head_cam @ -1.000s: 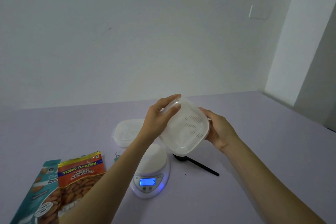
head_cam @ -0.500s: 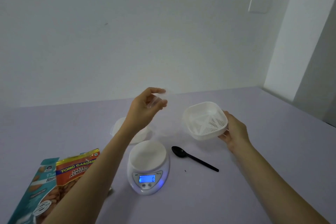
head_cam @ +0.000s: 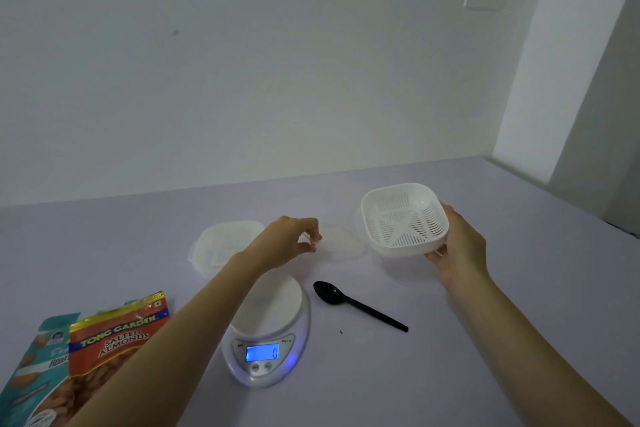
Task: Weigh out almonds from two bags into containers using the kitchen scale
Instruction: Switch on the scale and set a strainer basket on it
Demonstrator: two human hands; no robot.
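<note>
My right hand [head_cam: 457,246] grips a white square container [head_cam: 403,220] with a slotted bottom, held up at the right with its opening toward me. My left hand [head_cam: 289,241] pinches the edge of a clear lid [head_cam: 341,244] low over the table between the two containers. A second white container [head_cam: 225,246] with its lid on sits behind my left forearm. The white kitchen scale [head_cam: 268,333] stands in front, its blue display reading 0, its platform bare. Two almond bags lie at the lower left: an orange salted-almonds bag [head_cam: 114,336] over a teal bag [head_cam: 34,367].
A black plastic spoon [head_cam: 356,303] lies on the pale purple table [head_cam: 485,340] right of the scale. A small dark speck sits near it. A white wall rises behind the table, and a wall corner stands at the right.
The lid came off the container. My left hand carried the lid down and left toward the table, while my right hand moved the open container to the right and turned it upright.
</note>
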